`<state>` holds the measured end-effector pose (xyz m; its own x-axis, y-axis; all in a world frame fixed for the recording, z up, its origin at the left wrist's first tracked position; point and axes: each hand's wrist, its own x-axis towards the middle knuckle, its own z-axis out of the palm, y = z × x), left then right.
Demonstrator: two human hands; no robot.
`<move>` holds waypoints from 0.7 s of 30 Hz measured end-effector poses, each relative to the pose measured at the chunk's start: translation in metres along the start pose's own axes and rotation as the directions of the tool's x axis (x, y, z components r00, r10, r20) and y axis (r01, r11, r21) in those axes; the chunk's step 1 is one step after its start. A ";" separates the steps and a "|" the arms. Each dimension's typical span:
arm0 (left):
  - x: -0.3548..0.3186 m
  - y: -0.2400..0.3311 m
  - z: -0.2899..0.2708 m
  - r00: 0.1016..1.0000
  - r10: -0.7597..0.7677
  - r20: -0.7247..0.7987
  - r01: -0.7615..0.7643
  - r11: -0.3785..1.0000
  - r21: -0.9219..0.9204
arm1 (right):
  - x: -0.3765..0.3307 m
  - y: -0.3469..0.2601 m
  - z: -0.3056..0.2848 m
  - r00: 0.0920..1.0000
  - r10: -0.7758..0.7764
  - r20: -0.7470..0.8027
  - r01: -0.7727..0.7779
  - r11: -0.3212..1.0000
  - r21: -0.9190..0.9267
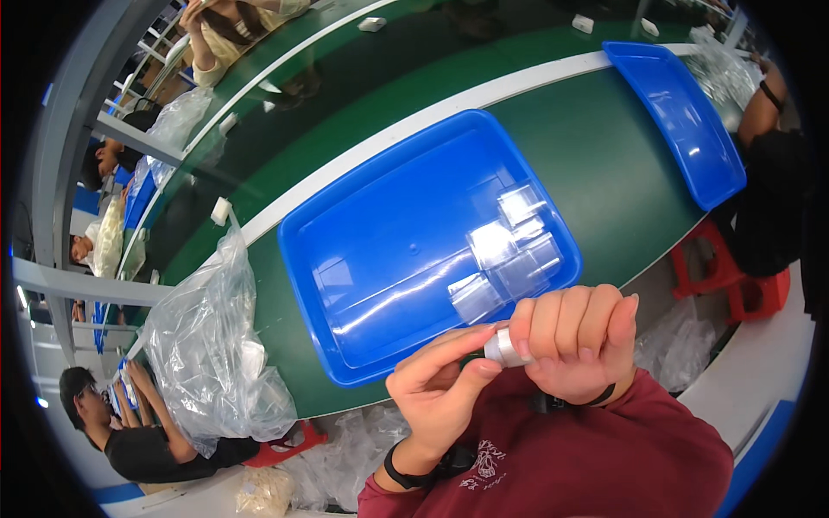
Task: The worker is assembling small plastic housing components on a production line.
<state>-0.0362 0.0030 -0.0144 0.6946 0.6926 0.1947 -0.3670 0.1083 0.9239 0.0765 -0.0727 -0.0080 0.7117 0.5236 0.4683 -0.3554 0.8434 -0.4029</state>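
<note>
Small, white, glossy, blocky piece (503, 348) is held beside the near rim of the blue rectangular plastic tray (290, 255). Left hand (439, 380): fingers pinching its left end; right hand (572, 338): fingers curled around the rest. Judged light, stiff, slippery; grip opposite sides.

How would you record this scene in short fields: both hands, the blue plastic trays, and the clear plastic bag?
Left hand: thumb and fingertips at the left end of a small whitish cylindrical item
Right hand: wrapped around that item
Main tray: large blue rectangular plastic, on a green tabletop
Tray contents: flat clear plastic pieces, toward its right side
Second tray: blue plastic, farther right
Bag: crumpled clear plastic, left of the main tray
</note>
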 end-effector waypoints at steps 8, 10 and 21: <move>0.009 0.010 0.000 0.996 0.021 0.088 -0.035 0.987 0.158 | 0.021 -0.008 -0.014 0.961 0.017 0.278 0.005 0.997 -0.076; 0.009 0.007 -0.001 0.990 0.078 0.117 -0.097 0.981 0.166 | 0.024 -0.006 -0.016 0.922 -0.011 0.387 0.011 1.000 0.003; 0.023 0.008 -0.011 0.724 0.466 0.508 -0.688 0.439 0.578 | 0.019 -0.008 -0.005 0.804 0.496 -0.327 -0.439 0.867 0.233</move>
<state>-0.0302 0.0275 -0.0060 0.6463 0.1895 0.7392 -0.2817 -0.8410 0.4619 0.0960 -0.0697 0.0004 0.5949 0.7998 -0.0804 -0.7624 0.5297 -0.3718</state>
